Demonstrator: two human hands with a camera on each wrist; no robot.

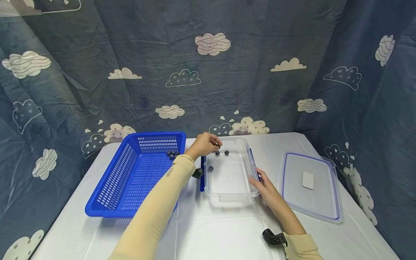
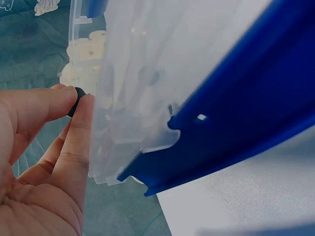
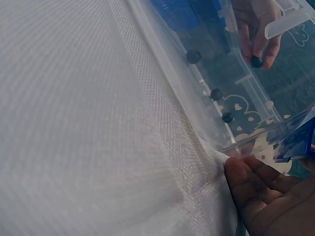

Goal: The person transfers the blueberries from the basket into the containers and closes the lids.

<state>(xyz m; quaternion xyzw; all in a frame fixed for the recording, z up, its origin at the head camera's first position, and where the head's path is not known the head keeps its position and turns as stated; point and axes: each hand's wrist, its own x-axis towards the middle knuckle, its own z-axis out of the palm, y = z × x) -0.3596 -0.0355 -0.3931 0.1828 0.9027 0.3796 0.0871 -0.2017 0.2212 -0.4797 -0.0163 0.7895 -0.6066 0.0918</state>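
My left hand (image 1: 204, 144) pinches a small dark ball (image 2: 78, 101) between thumb and fingertips, above the far left part of a clear plastic box (image 1: 232, 184). In the left wrist view, the fingers are beside the box's clear wall. Several more dark balls (image 1: 226, 152) lie on the bottom of the box. At its right side, my right hand (image 1: 268, 187) holds the box wall, with the thumb at the rim and the other fingers along the outside. Blue locking flaps (image 2: 236, 118) hang from the box's sides.
A blue plastic basket (image 1: 108, 213) with slotted walls stands left of the box, with several dark balls (image 1: 172, 156) at its far right corner. The clear lid (image 1: 312, 206), with a blue seal and a white label, lies at the right. A cloud-patterned curtain (image 1: 227, 90) hangs behind the white-covered table (image 1: 221, 234).
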